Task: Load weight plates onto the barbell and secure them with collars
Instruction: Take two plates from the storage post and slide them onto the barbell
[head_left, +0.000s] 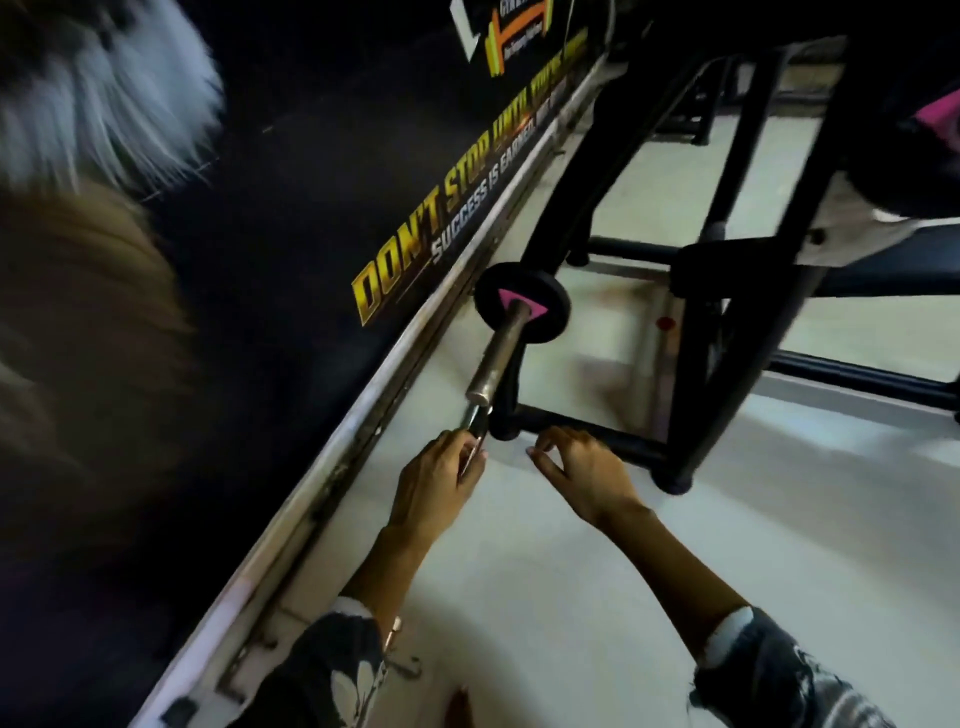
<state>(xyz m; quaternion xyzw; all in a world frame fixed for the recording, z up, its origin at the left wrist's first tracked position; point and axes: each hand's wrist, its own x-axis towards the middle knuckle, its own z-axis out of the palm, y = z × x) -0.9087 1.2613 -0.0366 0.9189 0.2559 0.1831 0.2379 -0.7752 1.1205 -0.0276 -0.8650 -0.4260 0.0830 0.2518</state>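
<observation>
At nine o'clock the view is only blur, and I can't tell what it is. The black wall banner (405, 260) runs along the wall toward twelve. Its yellow line reads "DON'T STOP UNTIL" before smearing out, and the white line under it reads "SUCCESS IS EARNED". The logo at the top is too blurred to read.

My left grip (436, 483) is closed around a thin metal piece, which I take to be the collar (475, 431). Motion blur hides its exact shape. It sits just at six o'clock of the bare end of the barbell (496, 358), lined up with the sleeve, so I judge it is about to be slid on.

One black weight plate (488, 296) with pink triangle marks sits on the bar at its twelve o'clock end. The sleeve between plate and collar is bare.

My right grip (582, 467) is at three o'clock of the left one, fingers loosely curled and holding nothing. It looks ready to help squeeze the clip. The black rack frame (582, 187) stands beyond on the pale floor (519, 571).
</observation>
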